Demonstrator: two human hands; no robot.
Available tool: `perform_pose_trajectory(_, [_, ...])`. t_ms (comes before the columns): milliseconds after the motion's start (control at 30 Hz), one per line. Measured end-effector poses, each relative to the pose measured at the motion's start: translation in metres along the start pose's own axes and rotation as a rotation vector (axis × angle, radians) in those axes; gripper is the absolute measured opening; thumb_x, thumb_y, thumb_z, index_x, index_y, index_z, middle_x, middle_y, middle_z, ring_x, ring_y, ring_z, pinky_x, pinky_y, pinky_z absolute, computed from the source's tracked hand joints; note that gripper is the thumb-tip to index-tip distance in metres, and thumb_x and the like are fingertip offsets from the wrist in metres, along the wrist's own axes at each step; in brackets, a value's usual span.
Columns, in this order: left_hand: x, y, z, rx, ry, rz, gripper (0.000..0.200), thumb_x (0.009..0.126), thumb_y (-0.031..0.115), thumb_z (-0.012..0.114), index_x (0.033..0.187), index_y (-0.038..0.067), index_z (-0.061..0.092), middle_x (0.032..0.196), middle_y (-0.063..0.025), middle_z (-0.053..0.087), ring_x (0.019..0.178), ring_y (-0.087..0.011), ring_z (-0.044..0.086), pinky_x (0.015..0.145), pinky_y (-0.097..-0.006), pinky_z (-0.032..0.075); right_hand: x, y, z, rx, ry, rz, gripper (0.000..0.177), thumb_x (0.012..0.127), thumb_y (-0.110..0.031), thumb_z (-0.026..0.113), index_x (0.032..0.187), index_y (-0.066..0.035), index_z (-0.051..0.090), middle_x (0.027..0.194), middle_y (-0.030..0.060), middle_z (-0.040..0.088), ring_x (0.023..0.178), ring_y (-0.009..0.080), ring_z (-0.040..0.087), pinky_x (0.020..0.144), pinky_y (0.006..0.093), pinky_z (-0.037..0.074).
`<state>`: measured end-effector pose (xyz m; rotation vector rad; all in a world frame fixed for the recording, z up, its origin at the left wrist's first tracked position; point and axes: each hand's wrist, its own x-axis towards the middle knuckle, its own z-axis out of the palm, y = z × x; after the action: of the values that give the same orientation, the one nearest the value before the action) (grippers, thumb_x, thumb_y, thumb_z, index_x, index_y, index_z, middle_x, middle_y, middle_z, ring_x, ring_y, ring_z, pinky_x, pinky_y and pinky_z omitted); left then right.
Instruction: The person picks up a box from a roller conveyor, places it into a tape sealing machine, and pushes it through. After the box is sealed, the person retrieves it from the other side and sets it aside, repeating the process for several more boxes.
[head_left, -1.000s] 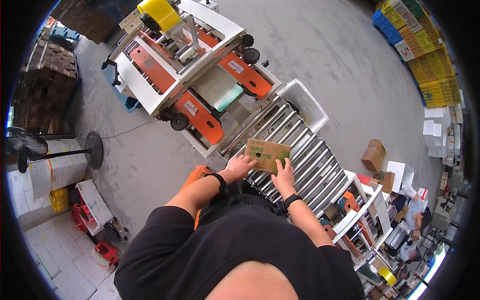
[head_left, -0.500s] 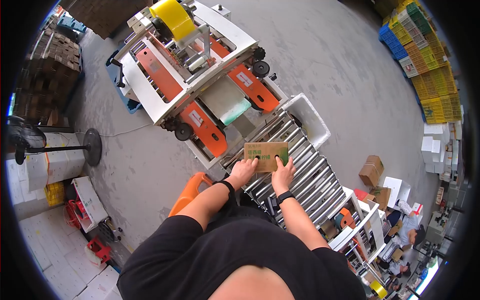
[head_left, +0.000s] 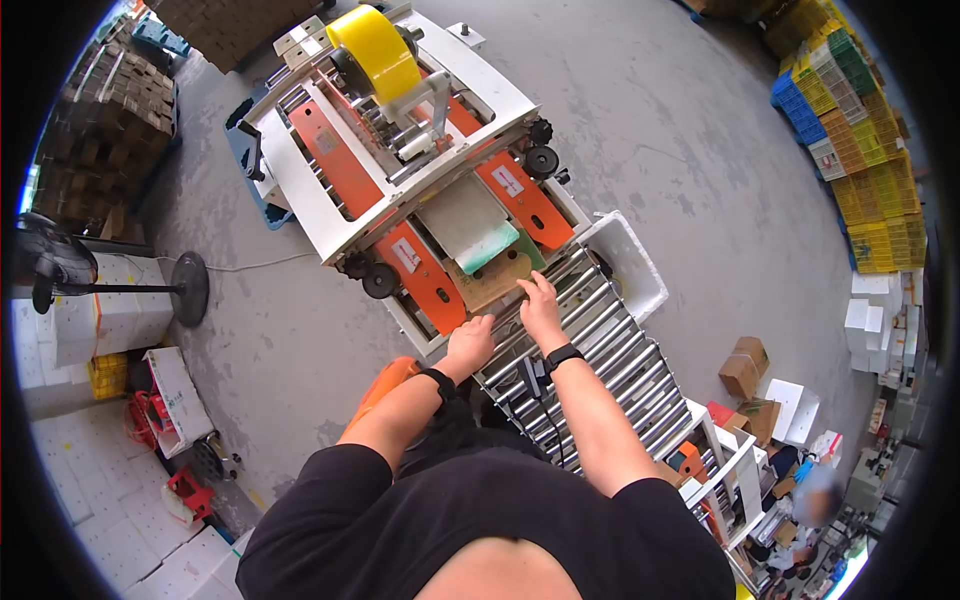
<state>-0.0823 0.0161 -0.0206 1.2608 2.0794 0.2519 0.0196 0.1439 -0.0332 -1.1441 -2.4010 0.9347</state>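
Observation:
A brown and green cardboard box (head_left: 496, 284) lies at the mouth of the taping machine (head_left: 335, 150), between its two orange side guides, partly under a metal plate (head_left: 470, 225). At the box's near left edge is my left hand (head_left: 471, 343), its fingers curled; whether they grip the box is hard to tell. My right hand (head_left: 540, 308) touches the box's near right corner, with its fingers bent. Under my right hand runs the roller conveyor (head_left: 600, 345). A black device (head_left: 533, 372) with a cable rests by the rollers.
Beyond the conveyor stands a white foam bin (head_left: 640, 270). An orange stool (head_left: 385, 385) is beside my left arm. A fan (head_left: 188, 288) and white boxes (head_left: 110, 480) are at left. Yellow crates (head_left: 885, 200) are stacked at right; people (head_left: 815, 500) are at lower right.
The box has moved forward off the rollers into the machine's entrance, turned to line up with the guides. Both my hands have moved with it and now sit further apart.

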Motion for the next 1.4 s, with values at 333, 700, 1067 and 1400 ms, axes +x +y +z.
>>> perform_pose_trajectory(333, [-0.026, -0.083, 0.077, 0.025, -0.518, -0.129, 0.034, 0.067, 0.023, 0.056, 0.091, 0.000, 0.062, 0.095, -0.0203, 0.061, 0.093, -0.0339, 0.057, 0.081, -0.0389, 0.046, -0.211, 0.108, -0.068, -0.552, -0.059, 0.713, 0.039, 0.065, -0.009, 0.061, 0.104, -0.007, 0.058, 0.123, 0.0160, 0.040, 0.119, 0.0328, 0.031, 0.101, 0.0417, 0.025])
perform_pose_trajectory(700, [-0.022, -0.064, 0.074, 0.015, -0.358, -0.103, 0.032, 0.066, 0.020, 0.057, 0.092, 0.002, 0.063, 0.096, -0.0216, 0.060, 0.094, -0.0334, 0.057, 0.082, -0.0396, 0.045, -0.311, 0.089, -0.177, -0.840, -0.173, 1.071, 0.110, 0.053, -0.024, 0.080, 0.138, -0.012, 0.012, 0.144, 0.0101, 0.008, 0.133, 0.0262, 0.010, 0.108, 0.0421, 0.009])
perform_pose_trajectory(1067, [-0.041, -0.072, 0.102, 0.045, -0.434, -0.186, 0.032, 0.068, 0.021, 0.055, 0.092, 0.001, 0.063, 0.095, -0.0210, 0.061, 0.093, -0.0345, 0.057, 0.081, -0.0401, 0.046, -0.284, 0.084, -0.169, -0.582, 0.062, 0.976, 0.099, 0.043, -0.022, 0.078, 0.126, -0.007, 0.027, 0.127, 0.0118, 0.033, 0.119, 0.0308, 0.029, 0.101, 0.0422, 0.027])
perform_pose_trajectory(1400, [-0.040, -0.063, 0.112, -0.001, -0.348, -0.129, 0.033, 0.066, 0.020, 0.056, 0.092, 0.003, 0.063, 0.093, -0.0194, 0.061, 0.092, -0.0335, 0.057, 0.080, -0.0389, 0.046, -0.179, 0.025, -0.080, -0.624, -0.402, 0.027, 0.098, 0.039, -0.024, 0.078, 0.126, -0.010, 0.035, 0.119, 0.0084, 0.039, 0.113, 0.0285, 0.034, 0.099, 0.0434, 0.025])
